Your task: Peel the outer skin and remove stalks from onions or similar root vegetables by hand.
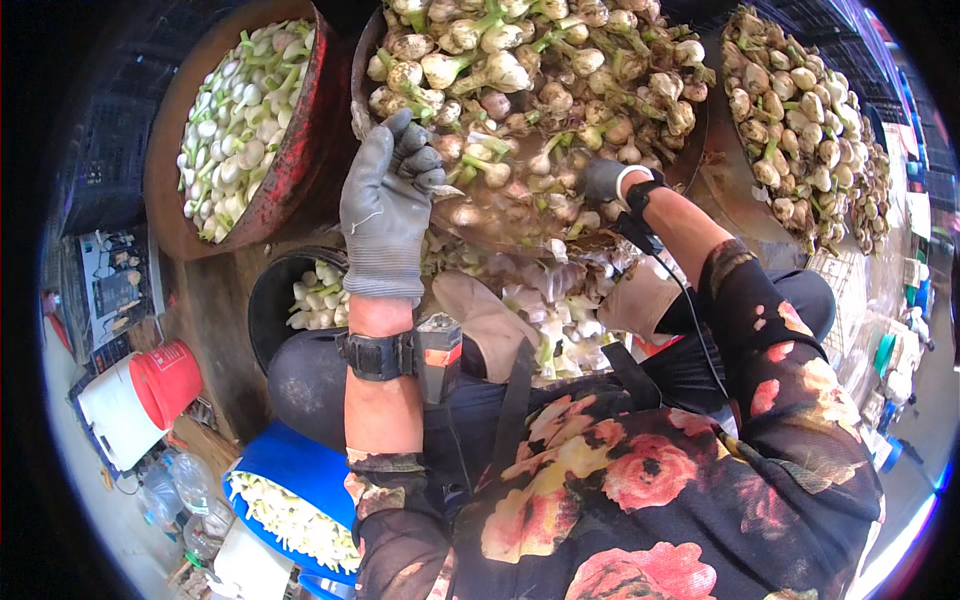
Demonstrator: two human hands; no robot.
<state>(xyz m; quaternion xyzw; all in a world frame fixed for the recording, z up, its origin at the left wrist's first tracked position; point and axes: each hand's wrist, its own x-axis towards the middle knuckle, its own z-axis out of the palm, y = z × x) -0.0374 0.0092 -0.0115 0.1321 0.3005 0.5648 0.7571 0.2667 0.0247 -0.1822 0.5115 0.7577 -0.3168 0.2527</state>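
My left hand (pixel 388 205), in a grey glove, is raised at the near left edge of a wide tub of unpeeled garlic bulbs (pixel 500 70). Its fingers are curled, and a small pointed blade (pixel 446 190) sticks out below them; the rest of it is hidden in the fist. My right hand (pixel 606 182), gloved too, reaches down among the bulbs in the tub's muddy water (pixel 530 205). The fingers of that hand are out of sight, so whether they grip a bulb does not show.
Cleaned garlic (pixel 245 120) fills a red-rimmed tub on the left. Dirty bulbs (pixel 800 120) are heaped at right. Between my legs lie peelings (pixel 560 310); a black bucket (pixel 270 315) of cleaned bulbs stands by my left knee. Lower left are a blue tub (pixel 285 450) and a red-and-white bucket (pixel 165 385).
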